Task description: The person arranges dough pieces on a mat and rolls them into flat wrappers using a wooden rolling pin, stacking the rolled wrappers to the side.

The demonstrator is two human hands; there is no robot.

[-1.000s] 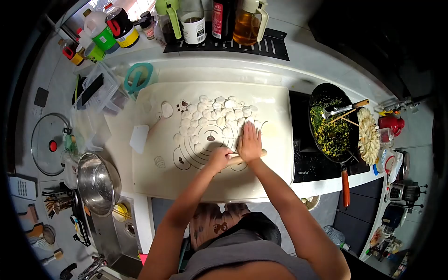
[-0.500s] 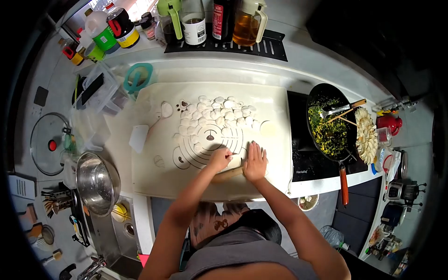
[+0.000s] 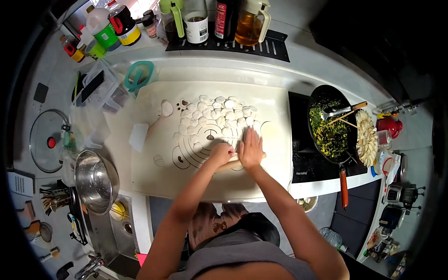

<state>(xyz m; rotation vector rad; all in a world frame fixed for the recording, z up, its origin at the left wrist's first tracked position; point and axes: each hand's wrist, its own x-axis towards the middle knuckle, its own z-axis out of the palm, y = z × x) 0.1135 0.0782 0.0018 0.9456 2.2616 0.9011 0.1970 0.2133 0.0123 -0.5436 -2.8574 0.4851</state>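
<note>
On the pale mat [image 3: 154,182], a wooden rolling pin [image 3: 227,167] lies under my right hand [image 3: 251,149], which is stretched flat with its palm over the pin. Just to its left, my left hand [image 3: 221,153] is closed in a pinch at the edge of a dough wrapper [image 3: 235,156], which is mostly hidden by the hands and pin. Beyond both hands, many small flattened dough pieces [image 3: 215,113] are spread over the printed rings of the mat. A white scraper [image 3: 138,137] rests near the mat's left side.
At right, a wok [image 3: 330,126] of chopped green and yellow filling sits on the black cooktop [image 3: 303,154], beside a pile of shaped dumplings [image 3: 367,135]. A steel bowl [image 3: 95,182] stands left by the sink. Bottles [image 3: 224,21] line the back ledge.
My right hand has slid forward, away from my body, and the rolling pin has rolled forward under it. My left hand has shifted slightly and stays pinched.
</note>
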